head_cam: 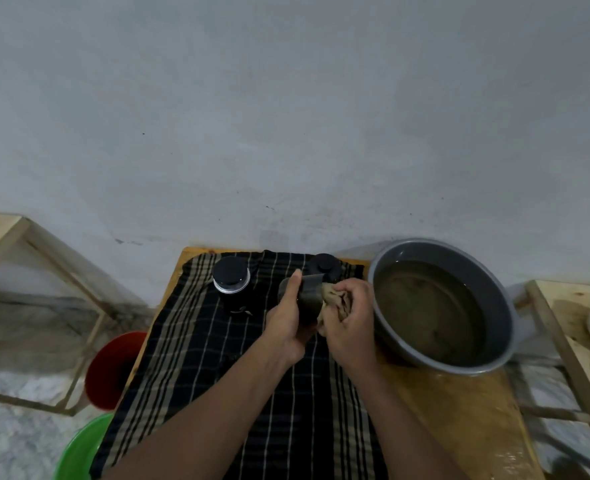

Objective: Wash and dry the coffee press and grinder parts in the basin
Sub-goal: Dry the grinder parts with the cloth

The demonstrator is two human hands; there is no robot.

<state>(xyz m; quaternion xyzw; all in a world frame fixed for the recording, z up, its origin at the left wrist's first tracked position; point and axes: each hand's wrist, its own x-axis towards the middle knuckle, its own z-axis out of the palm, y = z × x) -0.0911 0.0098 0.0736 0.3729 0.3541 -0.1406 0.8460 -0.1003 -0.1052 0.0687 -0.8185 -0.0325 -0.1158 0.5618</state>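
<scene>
While gripped above the far middle of the checked cloth [200, 358], a dark translucent cup [307, 299] is held roughly upright, just left of the basin [473, 268] and not touching it; the cup is clasped by the left hand [284, 323], fingers curled round its body, thumb laid up along its near side toward the rim; a beige rag [335, 296] is pressed against the cup's right side, bunched and clamped in the curled fingers of the right hand [349, 320]; whether the rag reaches inside the cup cannot be told; both forearms are bare and are seen crossing the cloth from the near edge. Behind the cup, two black cylindrical parts are stood upright on the cloth: a lidded black canister [232, 282] to the left, a second black piece [324, 265] close behind, partly hidden by the cup. To the right, the grey basin is set on the bare wooden table [459, 420], filled with murky brownish water [428, 306]; wet patches are noted on the wood near it. On the floor to the left, a red bucket [113, 368] and a green tub [79, 448] are seen; wooden frames are noted on the left [34, 237] and right [563, 327]; a pale wall [286, 116] is behind.
</scene>
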